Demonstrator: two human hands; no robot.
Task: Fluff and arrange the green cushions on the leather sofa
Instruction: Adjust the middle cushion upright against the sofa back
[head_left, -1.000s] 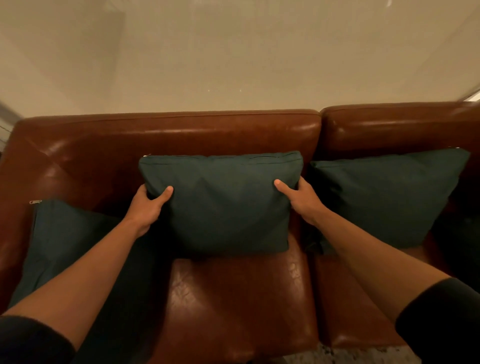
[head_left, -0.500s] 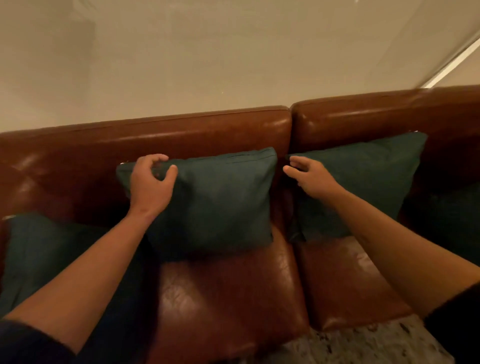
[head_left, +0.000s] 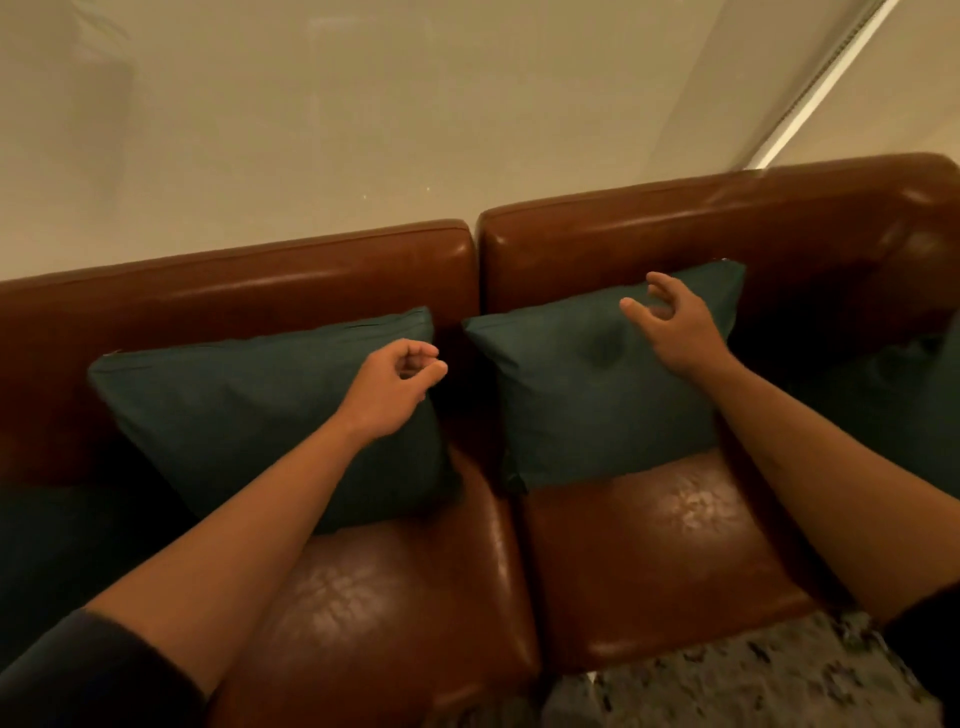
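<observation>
The left cushion stood propped and seemingly finished; the right cushion — dented — likely awaited fluffing; the left hand loosely curled, the right hand spread, both held nothing.

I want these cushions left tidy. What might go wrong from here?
The second cushion shows a dent in its face; a grab by the right hand may deepen it. The left hand hovers over the first cushion, whose bottom corner already leans toward the seat gap, and could knock it askew.
</observation>
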